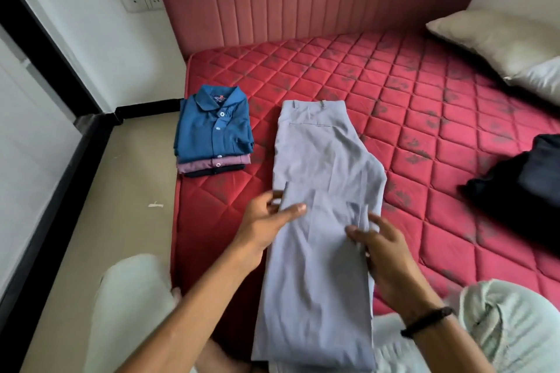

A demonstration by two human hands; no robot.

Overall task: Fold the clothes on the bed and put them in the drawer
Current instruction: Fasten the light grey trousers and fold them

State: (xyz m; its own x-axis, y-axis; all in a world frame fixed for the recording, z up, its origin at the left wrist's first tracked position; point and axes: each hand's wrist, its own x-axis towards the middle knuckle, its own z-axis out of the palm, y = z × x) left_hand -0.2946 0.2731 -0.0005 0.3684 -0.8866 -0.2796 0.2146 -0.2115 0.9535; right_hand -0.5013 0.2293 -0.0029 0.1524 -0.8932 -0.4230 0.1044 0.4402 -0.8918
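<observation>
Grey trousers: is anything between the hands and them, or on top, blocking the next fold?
Nothing visible. Both hands are already on the grey trousers: left hand at the left edge, right hand at the right. The folded shirt stack and dark garment lie apart. No drawer is in view.

Grey trousers [321, 191] lie lengthwise on the red mattress [424, 130]. Left hand [266, 221] pinches their left edge; right hand [385, 254] rests fingers on their right edge. Stack of folded shirts [213, 130] beyond the left hand; dark garment [521, 188] well right of the right hand
</observation>
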